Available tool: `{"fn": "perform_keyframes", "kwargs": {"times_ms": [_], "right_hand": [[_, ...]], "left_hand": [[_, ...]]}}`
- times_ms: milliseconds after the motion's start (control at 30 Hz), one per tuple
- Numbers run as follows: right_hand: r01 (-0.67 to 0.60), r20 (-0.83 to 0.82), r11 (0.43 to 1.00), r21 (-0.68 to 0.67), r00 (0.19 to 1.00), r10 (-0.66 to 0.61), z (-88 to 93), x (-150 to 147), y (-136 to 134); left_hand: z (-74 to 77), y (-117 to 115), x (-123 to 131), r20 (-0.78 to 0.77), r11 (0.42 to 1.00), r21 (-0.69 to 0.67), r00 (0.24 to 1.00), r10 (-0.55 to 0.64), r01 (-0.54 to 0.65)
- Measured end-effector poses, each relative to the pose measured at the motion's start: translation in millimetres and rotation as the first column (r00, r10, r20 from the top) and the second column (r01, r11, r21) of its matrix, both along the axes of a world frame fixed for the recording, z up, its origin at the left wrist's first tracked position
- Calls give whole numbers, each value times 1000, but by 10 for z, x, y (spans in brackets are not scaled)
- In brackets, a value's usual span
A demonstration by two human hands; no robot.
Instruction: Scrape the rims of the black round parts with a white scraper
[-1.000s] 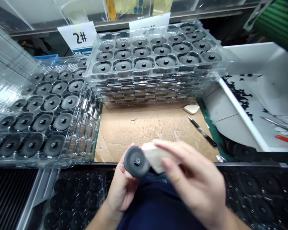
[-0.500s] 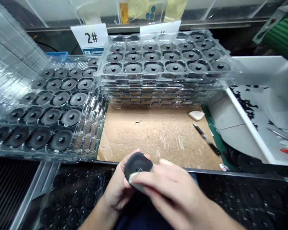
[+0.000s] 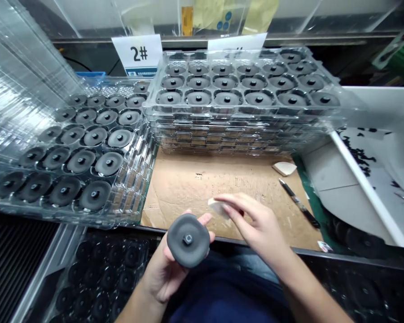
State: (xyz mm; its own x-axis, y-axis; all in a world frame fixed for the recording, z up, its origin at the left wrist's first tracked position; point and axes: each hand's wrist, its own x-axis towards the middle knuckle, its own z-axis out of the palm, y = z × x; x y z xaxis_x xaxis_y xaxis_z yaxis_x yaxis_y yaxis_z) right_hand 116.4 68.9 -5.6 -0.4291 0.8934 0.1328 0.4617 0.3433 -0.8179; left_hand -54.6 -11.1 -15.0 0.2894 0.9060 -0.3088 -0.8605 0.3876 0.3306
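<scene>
A round black rubber disc [image 3: 197, 253] with a small metal stud at its centre faces up in my left hand [image 3: 164, 273]; the fingers wrap around its rim from below. My right hand [image 3: 256, 217] pinches a small off-white wedge-shaped pad [image 3: 217, 206] between thumb and fingers. The pad is held to the upper right of the disc, apart from it, over the cardboard sheet [image 3: 178, 179]. Another off-white pad [image 3: 284, 168] lies on the cardboard near its right edge, above a black pen [image 3: 299, 204].
Stacked clear plastic trays [image 3: 202, 123] holding similar black discs stand at the back. More filled trays [image 3: 124, 179] are on the left. A white bin [image 3: 360, 188] with black scraps sits at the right. Below the left edge is another disc-filled tray [image 3: 117, 255].
My right hand has lifted the pad off the disc and moved up and right. The disc, partly covered before, now shows whole. The view has shifted slightly.
</scene>
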Motion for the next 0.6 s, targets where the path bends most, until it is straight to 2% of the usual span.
{"fn": "perform_keyframes", "kwargs": {"times_ms": [133, 200, 267, 367, 400, 433, 500, 533, 567, 600], "right_hand": [[-8, 106, 994, -107, 994, 19, -530, 153, -240], [9, 120, 994, -111, 993, 5, -596, 198, -304], [66, 120, 992, -106, 991, -53, -451, 211, -296], [150, 27, 989, 11, 988, -151, 30, 139, -221], [112, -13, 988, 102, 994, -112, 195, 90, -196], [8, -25, 979, 203, 1000, -3, 335, 35, -174], [-262, 56, 907, 329, 965, 258, 512, -69, -134], [-363, 123, 874, 322, 932, 342, 549, -107, -116], [-414, 189, 865, 282, 908, 373, 560, -134, -102], [-414, 250, 879, 235, 900, 357, 555, -151, -93]], "left_hand": [[18, 11, -47, 37, 998, -67, 999, 1, 2], [49, 30, -44, 38, 996, -86, 999, -14, 17], [77, 47, -23, 35, 996, -88, 999, -26, 29], [93, 49, 38, 24, 996, -77, 999, -34, 36], [88, 41, 64, 12, 997, -75, 999, -35, 36], [77, 30, 89, -4, 996, -76, 999, -41, 40], [42, 1, 130, -51, 995, -98, 998, -40, 35], [22, -14, 144, -79, 992, -122, 996, -36, 26], [4, -28, 155, -103, 989, -147, 994, -42, 26], [-7, -39, 165, -124, 986, -165, 991, -53, 32]]}}
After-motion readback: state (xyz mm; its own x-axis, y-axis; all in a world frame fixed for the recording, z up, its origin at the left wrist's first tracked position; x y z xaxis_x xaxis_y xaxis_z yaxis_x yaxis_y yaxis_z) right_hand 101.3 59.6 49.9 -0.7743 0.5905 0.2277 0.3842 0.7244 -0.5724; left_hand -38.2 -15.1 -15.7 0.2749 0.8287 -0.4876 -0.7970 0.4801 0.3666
